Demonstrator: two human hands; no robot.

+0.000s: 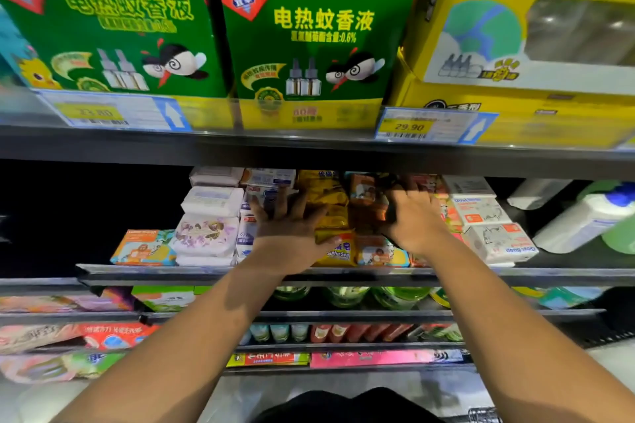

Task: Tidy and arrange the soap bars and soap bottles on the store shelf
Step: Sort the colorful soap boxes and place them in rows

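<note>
On my head feed, both hands are in on the middle shelf (240,273), where the soap bars sit. The left hand (292,227) lies back-up with its fingers spread and straight. They press down across the blue-and-white soap boxes (247,233) and the row of yellow sulfur soap packs (338,251), with the thumb on the front pack. That row runs back under the hand, so I cannot count it. The right hand (415,220) reaches in over the orange soap packs (372,249). Its fingers point into the shelf, but the tips are blurred and in shadow, so I cannot tell whether they grasp anything.

Left of the hands I count four white wrapped soap bars (209,203) stacked front to back. Just beside them is one orange-and-teal soap box (144,247). Right of the hands are three white goat soap boxes (498,240) in a line. Beyond those lie the soap bottles, leaning over: one white bottle with a blue cap (584,216), one green bottle (622,233) touching it, and one more pale bottle (536,192) behind.

On the shelf above stand two green boxes (316,38) side by side and one yellow box (515,10). Two price tags (412,127) hang on the rail.
</note>
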